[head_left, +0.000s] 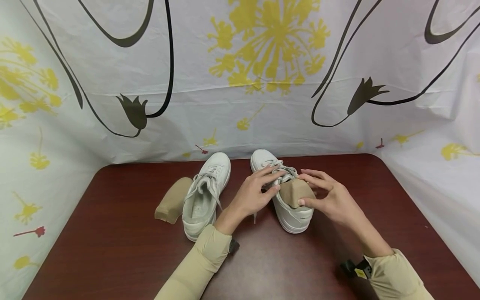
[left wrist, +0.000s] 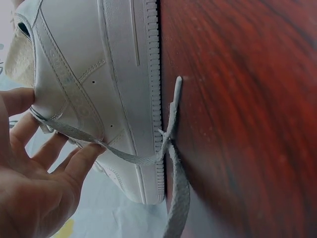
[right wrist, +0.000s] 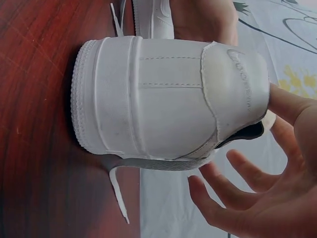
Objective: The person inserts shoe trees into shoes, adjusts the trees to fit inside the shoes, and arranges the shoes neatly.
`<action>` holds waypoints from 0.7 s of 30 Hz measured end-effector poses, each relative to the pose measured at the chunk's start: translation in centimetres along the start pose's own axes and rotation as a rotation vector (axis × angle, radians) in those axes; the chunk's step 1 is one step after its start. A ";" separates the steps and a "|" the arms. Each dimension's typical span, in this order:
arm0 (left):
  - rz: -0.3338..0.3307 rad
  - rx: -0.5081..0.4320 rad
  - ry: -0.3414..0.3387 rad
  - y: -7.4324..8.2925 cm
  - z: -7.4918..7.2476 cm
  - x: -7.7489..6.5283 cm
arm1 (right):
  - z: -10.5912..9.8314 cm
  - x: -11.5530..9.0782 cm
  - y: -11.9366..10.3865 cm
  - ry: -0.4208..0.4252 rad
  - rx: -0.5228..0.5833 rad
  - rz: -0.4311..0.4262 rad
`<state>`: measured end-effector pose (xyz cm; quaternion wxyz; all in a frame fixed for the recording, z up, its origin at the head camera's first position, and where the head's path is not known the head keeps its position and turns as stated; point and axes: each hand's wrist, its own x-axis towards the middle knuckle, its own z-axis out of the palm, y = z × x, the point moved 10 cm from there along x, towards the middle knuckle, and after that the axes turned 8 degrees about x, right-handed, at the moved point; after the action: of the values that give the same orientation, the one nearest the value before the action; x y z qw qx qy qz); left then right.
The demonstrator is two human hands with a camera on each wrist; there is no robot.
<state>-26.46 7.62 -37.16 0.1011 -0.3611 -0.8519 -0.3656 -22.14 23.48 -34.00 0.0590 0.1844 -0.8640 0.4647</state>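
Observation:
A white lace-up sneaker (head_left: 292, 216) stands on the table, toe towards the back wall. In its opening sits a tan shoe insert (head_left: 298, 192), its upper end showing. My right hand (head_left: 335, 200) pinches the insert, thumb near the heel and fingers on the far side; the right wrist view shows the other fingers spread beside the sneaker's heel (right wrist: 173, 94). My left hand (head_left: 255, 191) rests on the sneaker's left side and laces, fingers loosely extended. From the left wrist, those fingertips (left wrist: 91, 151) touch the upper beside a loose lace (left wrist: 131, 157).
The matching white sneaker (head_left: 198, 208) stands to the left, with its opening uncovered. Beside it lies another tan insert (head_left: 174, 200). A patterned white cloth (head_left: 180, 83) hangs behind the dark red wooden table (head_left: 112, 233).

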 end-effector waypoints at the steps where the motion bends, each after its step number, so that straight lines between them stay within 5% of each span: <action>1: 0.000 -0.001 0.002 0.0 0.0 0.0 | -0.1 0.0 0.0 0.000 -0.015 0.002; 21: -0.002 -0.022 0.024 -0.1 -0.4 0.0 | -0.2 0.7 -1.0 0.058 -0.134 -0.136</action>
<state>-26.52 7.28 -36.94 0.1068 -0.3571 -0.8469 -0.3793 -22.39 22.96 -32.89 0.1277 0.2246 -0.8765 0.4062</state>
